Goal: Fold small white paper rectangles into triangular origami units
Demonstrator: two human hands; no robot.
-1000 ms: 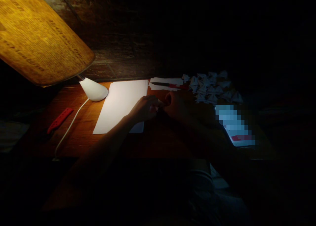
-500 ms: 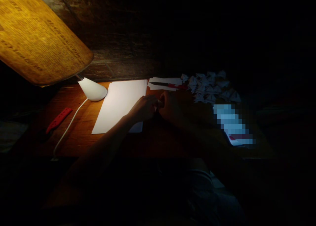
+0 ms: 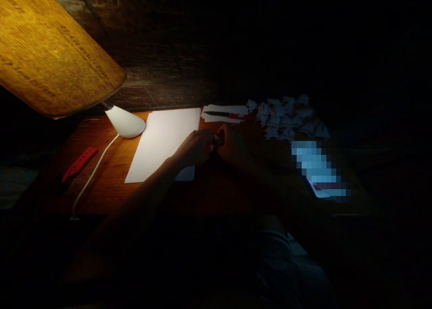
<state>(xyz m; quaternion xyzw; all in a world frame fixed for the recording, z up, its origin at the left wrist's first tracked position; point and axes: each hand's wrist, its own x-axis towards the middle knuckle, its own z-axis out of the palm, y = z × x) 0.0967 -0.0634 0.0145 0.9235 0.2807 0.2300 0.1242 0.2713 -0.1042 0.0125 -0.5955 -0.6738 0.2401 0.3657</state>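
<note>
Both hands meet over the table, just right of a stack of white paper sheets (image 3: 165,140). My left hand (image 3: 198,145) is closed, its fingertips pinching a small folded piece of paper (image 3: 216,140). From the other side my right hand (image 3: 230,143) grips the same piece, with its fingers curled. Most of the paper is hidden by the fingers and the dark. Behind the hands, a knife (image 3: 218,114) with a red handle lies on smaller cut paper pieces (image 3: 224,108). Several folded white paper shapes (image 3: 278,117) are heaped to the right of it.
A lamp with a yellow shade (image 3: 64,52) and white base (image 3: 126,122) stands at the left, its cord running to the front edge. A red power strip (image 3: 81,164) lies left of the cord. A lit phone (image 3: 317,169) rests at the right. Deep shadow covers the right side.
The fingers have shifted slightly around the small paper, and both hands stay together in the same place. The view has moved very slightly.
</note>
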